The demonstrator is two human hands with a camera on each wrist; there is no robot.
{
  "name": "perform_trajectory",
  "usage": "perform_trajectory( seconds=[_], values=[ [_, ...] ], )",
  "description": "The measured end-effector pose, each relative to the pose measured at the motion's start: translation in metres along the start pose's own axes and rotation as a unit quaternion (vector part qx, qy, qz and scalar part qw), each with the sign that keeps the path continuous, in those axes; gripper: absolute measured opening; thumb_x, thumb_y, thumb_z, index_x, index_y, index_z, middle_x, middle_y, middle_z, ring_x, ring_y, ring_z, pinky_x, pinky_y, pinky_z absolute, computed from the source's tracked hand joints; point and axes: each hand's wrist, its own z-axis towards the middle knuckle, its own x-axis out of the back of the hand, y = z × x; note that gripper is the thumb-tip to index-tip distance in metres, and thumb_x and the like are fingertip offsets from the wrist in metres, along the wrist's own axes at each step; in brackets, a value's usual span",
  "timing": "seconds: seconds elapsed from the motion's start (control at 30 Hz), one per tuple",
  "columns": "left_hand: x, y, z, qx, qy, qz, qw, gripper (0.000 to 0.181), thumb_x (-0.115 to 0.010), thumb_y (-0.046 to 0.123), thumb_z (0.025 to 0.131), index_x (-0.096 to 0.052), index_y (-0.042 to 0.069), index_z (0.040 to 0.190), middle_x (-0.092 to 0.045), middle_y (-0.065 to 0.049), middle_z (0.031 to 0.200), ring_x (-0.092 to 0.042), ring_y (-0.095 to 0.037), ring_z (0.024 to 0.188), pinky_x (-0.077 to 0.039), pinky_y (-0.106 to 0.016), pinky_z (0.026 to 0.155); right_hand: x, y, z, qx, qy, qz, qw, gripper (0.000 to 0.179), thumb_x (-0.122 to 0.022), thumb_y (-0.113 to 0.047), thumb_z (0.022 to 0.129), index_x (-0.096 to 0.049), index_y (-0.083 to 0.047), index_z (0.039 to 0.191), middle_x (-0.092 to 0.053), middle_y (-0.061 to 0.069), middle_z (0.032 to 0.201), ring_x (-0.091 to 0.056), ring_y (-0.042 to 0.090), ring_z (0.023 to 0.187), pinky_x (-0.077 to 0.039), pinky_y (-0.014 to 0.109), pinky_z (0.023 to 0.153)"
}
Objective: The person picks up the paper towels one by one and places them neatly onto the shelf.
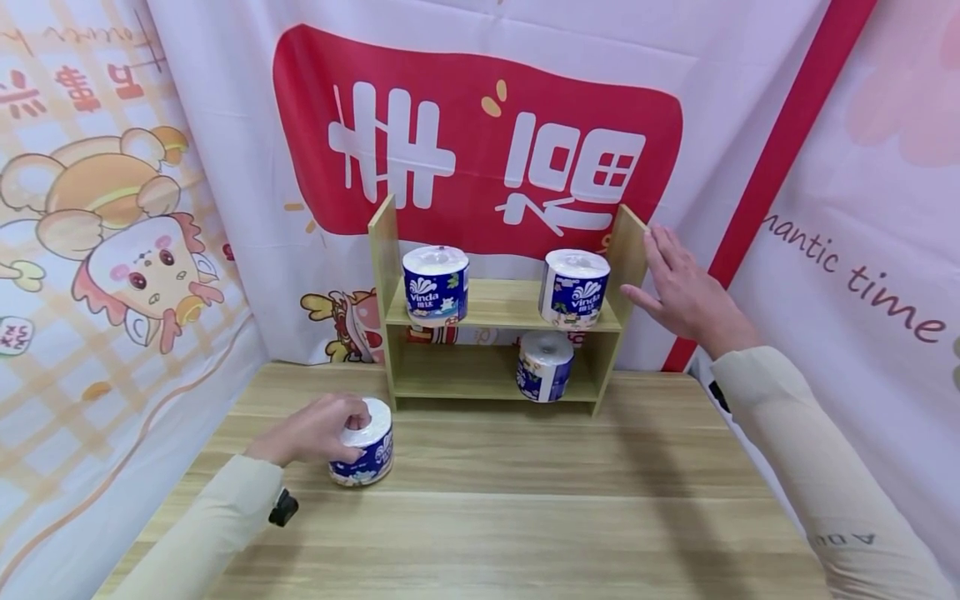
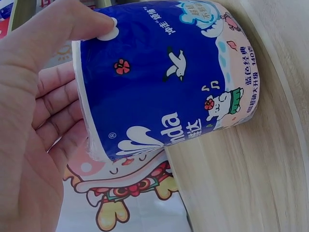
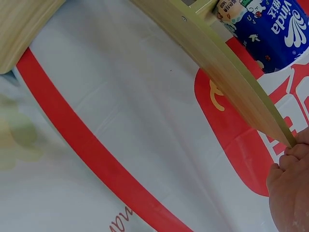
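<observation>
My left hand (image 1: 315, 429) grips a wrapped toilet paper roll (image 1: 375, 460) at the table's left side. Its thumb presses the blue wrapper, while the other fingers lie at the white top end, partly hidden; the left wrist view shows the roll (image 2: 159, 82) close up. My right hand (image 1: 686, 287) touches the upper end of the right side panel (image 1: 632, 258) of a small wooden shelf, fingers extended. Two more rolls stand on the upper board: one on the left (image 1: 437, 287), another on the right (image 1: 574, 290). A further roll (image 1: 545, 367) stands on the lower board.
The wooden shelf (image 1: 450, 383) stands at the back of the wood-grain table (image 1: 510, 517). Behind it hangs a printed cloth (image 1: 480, 75) with a red banner. More printed cloth hangs at the left (image 1: 225, 400) and right (image 1: 847, 217).
</observation>
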Motion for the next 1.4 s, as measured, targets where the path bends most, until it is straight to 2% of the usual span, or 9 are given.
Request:
perform_trajectory(
  seconds=[0.23,0.67,1.07,1.4],
  values=[
    [-0.005,0.006,0.004,-0.023,0.002,0.009,0.9997,0.031,-0.088,0.020,0.070,-0.062,0.018,0.087,-0.057,0.007,0.083,-0.050,-0.009,0.080,-0.043,-0.021,0.068,0.000,0.000,0.000,0.000,0.002,-0.001,1.0000,0.102,-0.059,-0.054,0.102,0.002,-0.011,0.171,0.003,0.015,0.180,-0.006,0.043,0.166,-0.041,0.069,0.116],
    [-0.003,0.020,0.010,-0.027,-0.007,0.007,0.9996,0.032,-0.088,0.021,0.071,-0.064,0.017,0.092,-0.057,0.006,0.086,-0.050,-0.009,0.083,-0.043,-0.022,0.070,-0.002,-0.001,0.000,-0.002,0.006,0.000,1.0000,0.102,-0.060,-0.054,0.102,0.002,-0.011,0.171,0.002,0.015,0.180,-0.008,0.043,0.166,-0.041,0.070,0.116],
    [0.001,0.034,0.025,-0.027,-0.024,-0.001,0.9993,0.035,-0.089,0.021,0.073,-0.065,0.016,0.099,-0.061,0.005,0.094,-0.054,-0.011,0.089,-0.050,-0.024,0.074,-0.002,-0.001,0.000,-0.002,0.011,-0.019,0.9998,0.101,-0.060,-0.053,0.102,0.000,-0.011,0.171,0.000,0.016,0.180,-0.010,0.043,0.165,-0.044,0.069,0.112],
    [0.004,0.044,0.040,-0.031,-0.026,0.001,0.9992,0.038,-0.089,0.022,0.076,-0.069,0.014,0.107,-0.067,0.003,0.103,-0.056,-0.014,0.097,-0.055,-0.027,0.080,-0.001,-0.002,0.001,-0.002,0.006,-0.030,0.9995,0.100,-0.060,-0.053,0.102,-0.002,-0.008,0.170,-0.002,0.018,0.179,-0.009,0.043,0.165,-0.039,0.069,0.118]
  ],
)
